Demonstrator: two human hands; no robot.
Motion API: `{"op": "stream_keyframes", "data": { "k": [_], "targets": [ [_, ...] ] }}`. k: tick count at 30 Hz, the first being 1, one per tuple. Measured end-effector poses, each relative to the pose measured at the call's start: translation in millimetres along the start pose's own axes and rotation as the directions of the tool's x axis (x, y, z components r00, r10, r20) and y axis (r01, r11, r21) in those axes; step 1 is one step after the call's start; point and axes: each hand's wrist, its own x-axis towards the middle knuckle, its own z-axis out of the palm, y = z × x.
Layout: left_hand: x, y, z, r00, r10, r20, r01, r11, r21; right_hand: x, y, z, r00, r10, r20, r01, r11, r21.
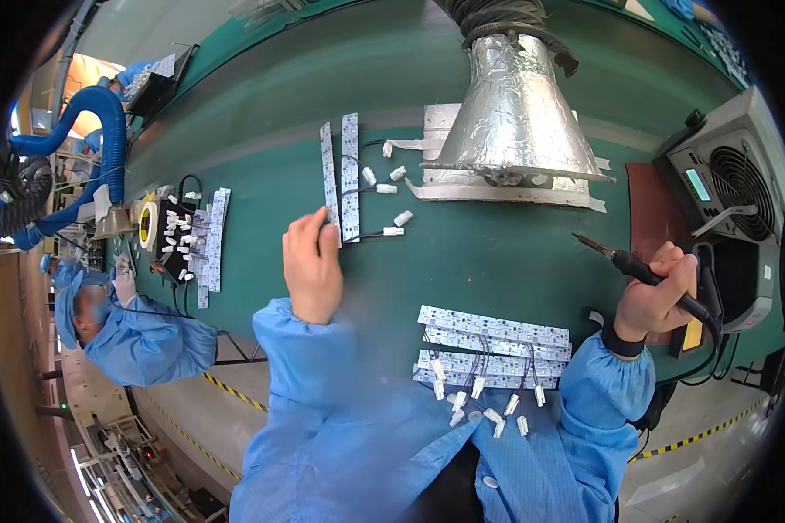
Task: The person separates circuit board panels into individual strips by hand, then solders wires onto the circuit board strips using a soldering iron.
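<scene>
right hand (658,292) grips soldering iron (634,268); left hand (312,270) at near ends of two circuit strips (350,161) on tabletop (488,253), pinch indeterminate. step appears to be strip alignment; next move calls for steadiness.

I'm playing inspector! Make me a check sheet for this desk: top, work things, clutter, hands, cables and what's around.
Surface: green table, reddish mat at right.
Job's things: soldering iron; two white strips left of the silver hood; more strips nearer the person.
Clutter: small white plugs scattered beside both groups.
Hands: left hand at one strip's near end, grip unclear; right hand closed around the iron.
Cables: black cable from the iron; thin dark wires on the strips.
Surroundings: fan machine at right, co-worker at left.
</scene>
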Motion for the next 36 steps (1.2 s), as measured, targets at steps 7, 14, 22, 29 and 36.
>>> {"op": "stream_keyframes", "data": {
  "k": [7, 14, 22, 29, 36],
  "targets": [
    [3, 8, -2, 1.000, 0.012, 0.026, -0.012, 1.000, -0.001, 1, -5, 3, 0.999, 0.016, 0.050, -0.015, 1.000, -0.014],
    [12, 5, -3, 0.983, -0.161, 0.087, 0.179, 0.948, -0.262, 2, -10, 9, 0.999, 0.018, 0.043, -0.016, 0.999, -0.038],
    [-12, 80, -27, 0.842, 0.433, 0.321, -0.310, 0.876, -0.369, 1, -8, 5, 0.998, 0.006, 0.064, -0.006, 1.000, 0.001],
    [-7, 99, 6, 0.475, 0.662, 0.580, -0.317, 0.743, -0.589, 2, -11, 8, 1.000, 0.007, -0.005, -0.007, 1.000, -0.025],
    [11, 92, 5, 0.571, 0.427, 0.701, 0.405, 0.596, -0.693, 25, -14, -7, 0.965, -0.051, -0.256, 0.054, 0.998, 0.006]
  ]
}}
